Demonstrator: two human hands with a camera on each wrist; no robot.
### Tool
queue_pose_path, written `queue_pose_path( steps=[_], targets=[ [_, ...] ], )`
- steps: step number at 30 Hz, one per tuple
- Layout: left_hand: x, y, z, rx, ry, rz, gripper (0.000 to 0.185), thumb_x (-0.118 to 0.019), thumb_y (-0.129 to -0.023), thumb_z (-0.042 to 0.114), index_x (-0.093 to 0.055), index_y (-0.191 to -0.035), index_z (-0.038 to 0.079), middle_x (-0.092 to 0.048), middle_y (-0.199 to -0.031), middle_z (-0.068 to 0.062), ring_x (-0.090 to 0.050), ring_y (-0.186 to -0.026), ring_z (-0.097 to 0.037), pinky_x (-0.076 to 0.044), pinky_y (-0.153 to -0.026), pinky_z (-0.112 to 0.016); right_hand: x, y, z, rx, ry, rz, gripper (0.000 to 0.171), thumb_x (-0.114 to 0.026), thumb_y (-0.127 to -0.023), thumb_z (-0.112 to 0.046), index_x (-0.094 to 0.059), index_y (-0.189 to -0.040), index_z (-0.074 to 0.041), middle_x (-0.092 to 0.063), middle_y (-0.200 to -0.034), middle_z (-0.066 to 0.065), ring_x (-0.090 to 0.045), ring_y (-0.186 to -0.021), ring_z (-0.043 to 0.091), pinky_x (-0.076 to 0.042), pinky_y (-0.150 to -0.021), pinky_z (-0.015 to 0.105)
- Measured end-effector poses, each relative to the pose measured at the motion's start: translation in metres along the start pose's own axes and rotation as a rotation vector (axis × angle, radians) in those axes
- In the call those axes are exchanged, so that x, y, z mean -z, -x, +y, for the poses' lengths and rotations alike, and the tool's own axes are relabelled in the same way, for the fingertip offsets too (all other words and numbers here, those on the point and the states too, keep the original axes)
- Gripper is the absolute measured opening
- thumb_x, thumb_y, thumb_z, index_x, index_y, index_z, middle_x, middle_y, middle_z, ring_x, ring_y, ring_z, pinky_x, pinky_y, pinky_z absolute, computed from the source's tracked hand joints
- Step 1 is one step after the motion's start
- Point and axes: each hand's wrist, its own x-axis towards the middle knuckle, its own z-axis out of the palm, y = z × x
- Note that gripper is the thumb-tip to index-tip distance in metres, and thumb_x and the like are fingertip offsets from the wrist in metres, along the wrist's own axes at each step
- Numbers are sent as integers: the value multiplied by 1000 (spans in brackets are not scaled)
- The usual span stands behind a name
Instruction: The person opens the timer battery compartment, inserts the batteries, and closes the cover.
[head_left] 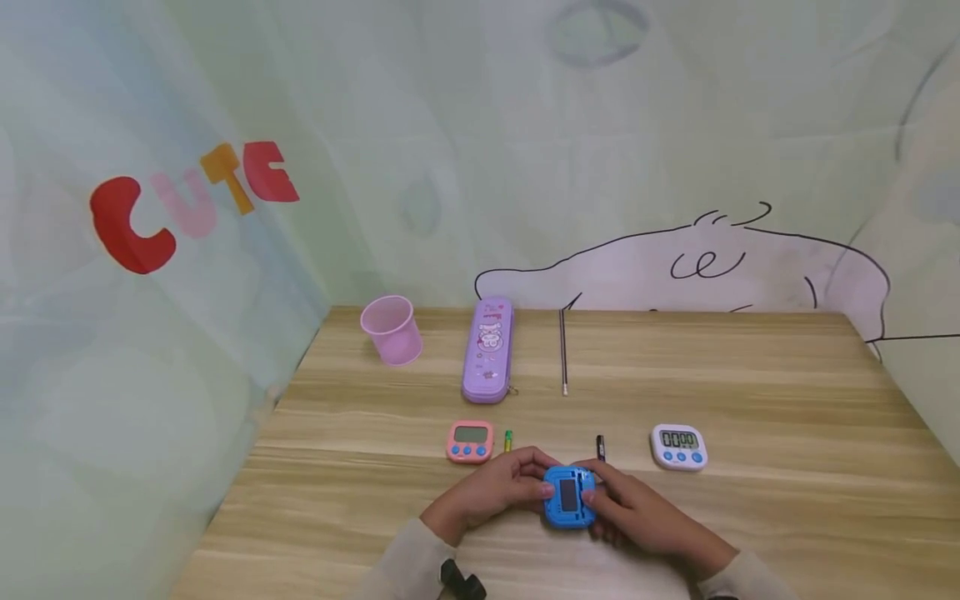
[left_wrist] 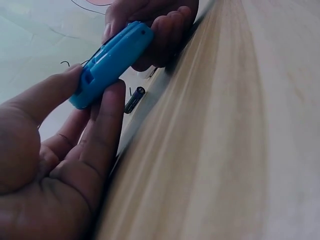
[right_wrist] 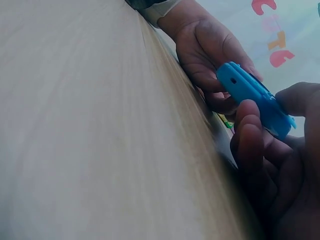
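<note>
Left hand: the left hand (head_left: 498, 487) pinches the left edge of the blue device, thumb on the upper face, fingers beneath.
Right hand: the right hand (head_left: 641, 512) pinches the opposite edge, its thumb on the upper face too and its other fingers curled below.
Blue device: the blue device (head_left: 568, 510) is between the two hands, held off the table, a dark rectangle on its raised face.
Sleeves: light sleeves (head_left: 408, 562) cover both forearms, with a dark fitting (head_left: 461, 581) at the left wrist.
Black battery: the black battery (head_left: 600, 447) lies just beyond the right hand's fingers.
Green battery: the green and yellow battery (head_left: 508, 440) lies just beyond the left hand, beside the pink timer.
Pink timer: the pink timer (head_left: 470, 450) has a grey screen above three blue buttons.
White timer: the white timer (head_left: 678, 450) is farther right, its display reading zeros.
Farther back: a purple pencil case (head_left: 487, 358), with a pink cup (head_left: 397, 342) to its left and a dark pencil (head_left: 564, 350) to its right.
Table: wood-grained table (head_left: 787, 392).
Backdrop: coloured letters (head_left: 138, 250) spell CUTE.
</note>
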Motion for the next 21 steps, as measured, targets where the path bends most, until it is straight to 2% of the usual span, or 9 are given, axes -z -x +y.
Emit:
queue_pose_path(
  steps=[6,12,21],
  targets=[
    [1,0,-2,-8,1,22,35,-64,-95,9,-53,-126,-2,-64,-112,-14,-64,-100,-21,-58,-84,-36,-1,0,2,-42,-65,49,38,-47,-104,-30,-39,-137,-12,-65,-75,6,-62,-58,17,-57,-49,37],
    [2,0,-1,-7,-5,27,36,-64,-95,10,-53,-128,-1,-63,-114,-14,-64,-100,-21,-57,-84,-36,-3,-1,1,-54,-122,104,31,-51,-103,-29,-38,-122,-8,-64,-73,8,-59,-54,14,-55,-45,37],
    [2,0,0,-1,-11,29,38,-64,-95,12,-53,-129,0,-63,-115,-13,-64,-100,-20,-57,-85,-36,-3,2,1,-50,-138,161,26,-49,-103,-27,-41,-114,-5,-64,-75,9,-60,-56,16,-56,-48,37]
  ],
)
